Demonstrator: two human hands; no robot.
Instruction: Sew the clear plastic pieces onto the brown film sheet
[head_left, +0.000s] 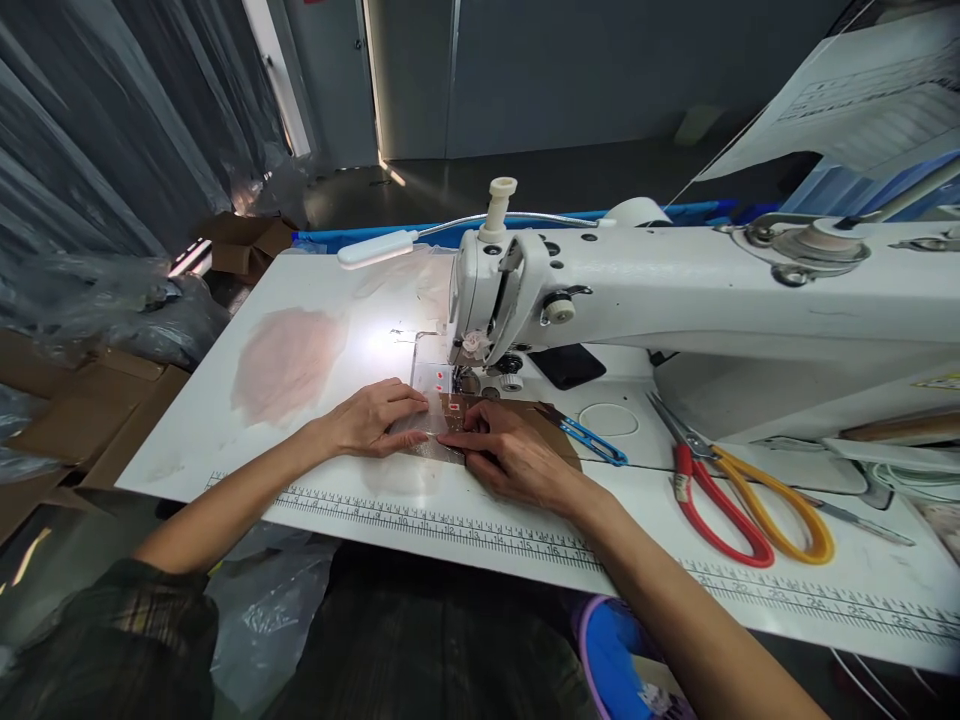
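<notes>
Under the presser foot of a white sewing machine [517,290] lies a thin, shiny brown piece [454,424] with small red-and-white marks. Its exact material is hard to make out. My left hand [379,418] rests at the left side of this piece, thumb and fingers spread, fingertips touching it near the needle area. Just right of the needle, my right hand [514,452] has its fingers bent, with thumb and forefinger closed on the piece's near part. Beyond that hand a flat brown part [559,440] extends to the right. Blue thread snips [594,440] lie beside it.
Large scissors [724,490] with red and yellow handles lie right, beside tweezers [862,520]. A dark flat object [568,366] sits beneath the machine arm. A printed ruler [465,528] runs along the table's front edge. Cardboard boxes [97,420] stand left; a blue-lined bin [619,650] is below.
</notes>
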